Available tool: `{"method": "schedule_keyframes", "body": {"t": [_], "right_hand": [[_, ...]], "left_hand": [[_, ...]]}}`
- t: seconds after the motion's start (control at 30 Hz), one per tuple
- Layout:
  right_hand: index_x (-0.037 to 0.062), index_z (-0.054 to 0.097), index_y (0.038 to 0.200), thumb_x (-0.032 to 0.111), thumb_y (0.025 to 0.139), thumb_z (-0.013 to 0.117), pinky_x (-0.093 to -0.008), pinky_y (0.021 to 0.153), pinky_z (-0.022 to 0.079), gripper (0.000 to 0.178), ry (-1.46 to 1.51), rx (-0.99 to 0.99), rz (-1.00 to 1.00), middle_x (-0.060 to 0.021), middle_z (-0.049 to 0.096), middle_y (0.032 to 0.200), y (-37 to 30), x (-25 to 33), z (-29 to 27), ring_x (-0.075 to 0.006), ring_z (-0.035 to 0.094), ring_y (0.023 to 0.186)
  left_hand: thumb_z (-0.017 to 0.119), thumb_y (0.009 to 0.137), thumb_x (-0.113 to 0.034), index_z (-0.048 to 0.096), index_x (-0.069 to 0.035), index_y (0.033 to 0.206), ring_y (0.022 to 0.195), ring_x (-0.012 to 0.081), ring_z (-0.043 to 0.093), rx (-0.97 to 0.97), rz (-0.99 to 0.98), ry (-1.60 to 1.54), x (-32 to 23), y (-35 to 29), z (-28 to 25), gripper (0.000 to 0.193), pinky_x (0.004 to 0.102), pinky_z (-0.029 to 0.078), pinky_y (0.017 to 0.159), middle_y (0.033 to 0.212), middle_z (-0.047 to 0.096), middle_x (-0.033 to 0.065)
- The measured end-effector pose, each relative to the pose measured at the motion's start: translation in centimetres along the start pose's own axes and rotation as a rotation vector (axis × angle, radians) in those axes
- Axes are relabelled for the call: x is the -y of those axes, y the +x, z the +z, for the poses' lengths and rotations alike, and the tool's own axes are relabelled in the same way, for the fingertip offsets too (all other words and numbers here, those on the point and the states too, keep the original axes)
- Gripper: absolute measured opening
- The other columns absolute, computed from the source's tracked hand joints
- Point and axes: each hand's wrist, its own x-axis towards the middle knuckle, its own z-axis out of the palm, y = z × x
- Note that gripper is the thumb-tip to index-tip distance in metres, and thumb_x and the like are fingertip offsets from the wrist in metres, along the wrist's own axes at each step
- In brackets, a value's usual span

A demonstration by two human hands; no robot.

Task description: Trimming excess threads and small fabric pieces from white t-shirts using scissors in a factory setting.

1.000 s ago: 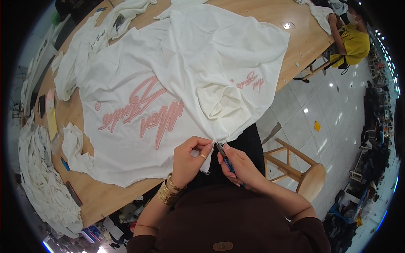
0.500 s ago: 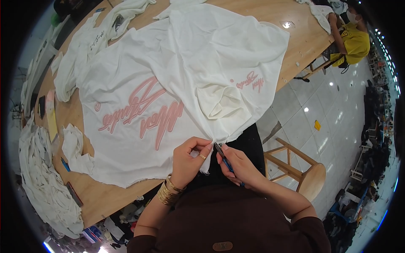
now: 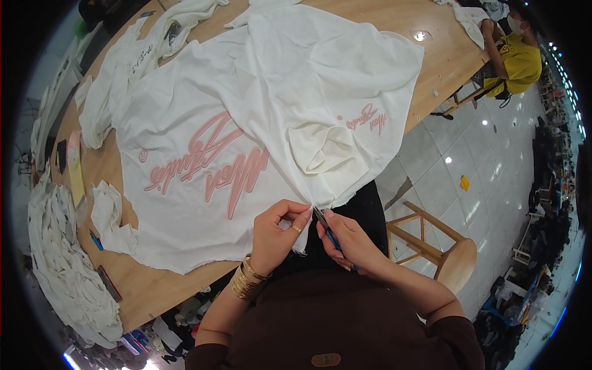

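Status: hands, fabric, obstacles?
Left hand pinching white fabric. Right hand holding blue-handled snips, tips at the pinch. Wooden stool right, apart from both hands.

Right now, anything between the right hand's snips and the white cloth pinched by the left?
Nothing visible. The right hand has the snips pointing at the white cloth, tips beside the left hand's pinch. Whether they touch is too small to tell.

We pinch the edge of a white printed cloth [image 3: 246,105] in our left hand [image 3: 277,231]; our right hand [image 3: 353,242] holds blue-handled snips [image 3: 320,219], tips beside the pinch. Crumpled white fabric [image 3: 71,271] lies on our worktop [image 3: 157,290] at eight o'clock; a wooden stool [image 3: 455,265] stands at four.
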Motion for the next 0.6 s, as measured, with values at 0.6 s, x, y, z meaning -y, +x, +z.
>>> {"method": "schedule_keyframes", "body": {"t": [0.6], "right_hand": [[0.0064,0.044,0.085,0.038,0.100,0.025,-0.0213,0.031,0.025,0.040,-0.058,-0.025,-0.050,0.0010,0.034,0.046,-0.4,-0.2,0.1,-0.0073,0.027,0.033]], "left_hand": [[0.063,0.082,-0.006,0.064,0.001,0.092,0.065,0.0043,0.053,0.011,-0.080,-0.102,0.5,-0.2,-0.4,0.012,0.0192,0.043,0.061,0.072,0.062,0.0002]]}}
